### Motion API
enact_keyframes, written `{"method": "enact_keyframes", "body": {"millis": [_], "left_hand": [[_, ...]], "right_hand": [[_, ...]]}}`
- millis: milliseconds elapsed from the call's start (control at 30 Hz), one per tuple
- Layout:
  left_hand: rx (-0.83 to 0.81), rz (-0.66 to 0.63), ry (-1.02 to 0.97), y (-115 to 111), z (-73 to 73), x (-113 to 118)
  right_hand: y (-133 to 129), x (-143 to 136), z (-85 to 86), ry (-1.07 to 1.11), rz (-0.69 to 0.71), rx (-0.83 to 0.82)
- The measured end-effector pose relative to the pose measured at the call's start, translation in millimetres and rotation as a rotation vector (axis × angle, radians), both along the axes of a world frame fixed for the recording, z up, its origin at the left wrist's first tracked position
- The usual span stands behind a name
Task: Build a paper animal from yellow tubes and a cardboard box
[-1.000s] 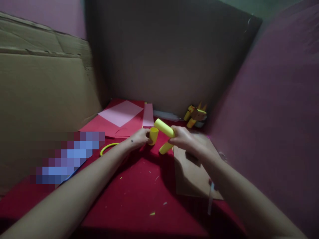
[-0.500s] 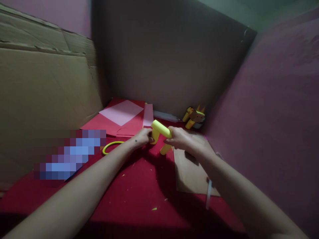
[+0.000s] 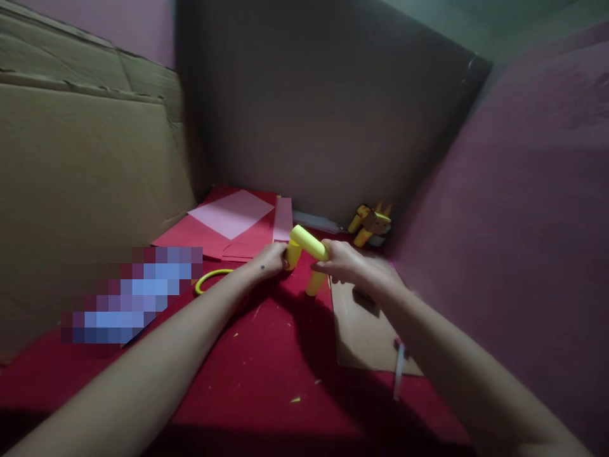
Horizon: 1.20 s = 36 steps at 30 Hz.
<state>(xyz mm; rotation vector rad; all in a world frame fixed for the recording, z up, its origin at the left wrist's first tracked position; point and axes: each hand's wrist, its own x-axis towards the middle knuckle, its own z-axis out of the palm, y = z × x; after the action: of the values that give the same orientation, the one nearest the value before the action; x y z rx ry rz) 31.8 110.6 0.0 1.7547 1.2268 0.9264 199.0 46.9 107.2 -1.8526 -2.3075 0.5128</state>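
Between my hands is a yellow paper-tube figure [image 3: 308,242], a lying tube with upright tubes under it like legs. My left hand [image 3: 275,258] is closed on the upright tube at its left end. Around the right end of the lying tube, my right hand [image 3: 343,261] is closed, next to the other upright tube [image 3: 314,283]. The fingertips of both hands are partly hidden. A yellow ring-shaped loop [image 3: 209,277] lies on the red cloth, beside my left forearm.
Red and pink paper sheets [image 3: 231,214] lie at the back left. A small yellow and brown animal figure [image 3: 373,223] stands at the back right. A cardboard sheet [image 3: 354,330] and a thin whitish stick [image 3: 398,374] lie under my right arm. Tall cardboard [image 3: 85,190] borders the left.
The yellow tube figure has tilted and shifted slightly, with its left upright tube moved a little up and left. Both hands keep their hold.
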Motion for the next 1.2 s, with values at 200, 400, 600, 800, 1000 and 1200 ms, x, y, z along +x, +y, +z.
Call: {"method": "enact_keyframes", "body": {"millis": [200,400,600,800,1000,1200], "left_hand": [[0.024,0.056,0.046,0,0.7,-2],[0.072,0.217,0.069,-5,15.3,-7],[0.143,0.363,0.073,-14,26.5,-11],[0.145,0.357,0.070,-17,25.9,-9],[0.152,0.360,0.026,-19,25.2,-9],[0.191,0.298,-0.114,-12,22.8,-7]], "right_hand": [[8,6,-1.6,-0.021,-0.010,0.035],[5,-1,5.8,-0.223,-0.061,0.242],[-9,-17,4.4,-0.313,-0.084,0.276],[-8,-20,-2.1,-0.351,-0.084,0.331],[-1,-20,-17.2,-0.346,-0.093,0.364],[0,-15,-25.2,-0.279,-0.055,0.386]]}}
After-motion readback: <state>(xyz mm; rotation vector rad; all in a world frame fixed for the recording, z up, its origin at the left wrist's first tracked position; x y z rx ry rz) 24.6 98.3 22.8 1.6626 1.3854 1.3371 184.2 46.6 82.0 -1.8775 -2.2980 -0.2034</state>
